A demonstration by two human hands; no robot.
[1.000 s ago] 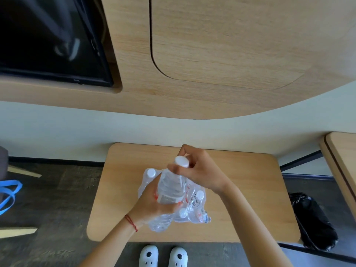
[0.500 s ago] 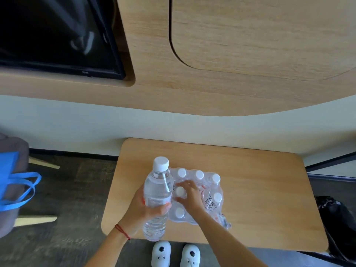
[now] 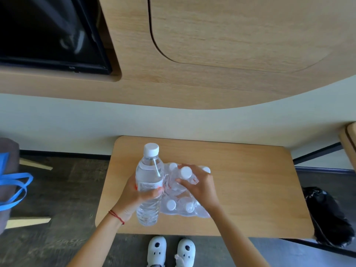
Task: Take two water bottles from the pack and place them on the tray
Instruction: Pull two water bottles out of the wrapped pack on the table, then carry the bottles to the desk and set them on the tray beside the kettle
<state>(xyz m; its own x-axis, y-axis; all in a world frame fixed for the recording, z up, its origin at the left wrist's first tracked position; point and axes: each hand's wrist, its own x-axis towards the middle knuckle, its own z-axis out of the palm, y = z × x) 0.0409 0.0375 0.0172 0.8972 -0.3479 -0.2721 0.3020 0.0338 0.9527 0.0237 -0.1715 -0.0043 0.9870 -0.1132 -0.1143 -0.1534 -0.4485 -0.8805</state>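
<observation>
Left hand [image 3: 133, 195] grips upright water bottle [image 3: 148, 182] beside pack [image 3: 181, 205] on table [image 3: 250, 189]. Right hand [image 3: 200, 186] fingers curl round 2nd bottle [image 3: 183, 178] in pack.

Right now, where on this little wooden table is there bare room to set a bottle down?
The table is bare right of the pack out to its right edge, and along the back strip by the wall. A narrower patch lies left of the held bottle. The middle front is crowded: left hand, right hand, pack.
</observation>
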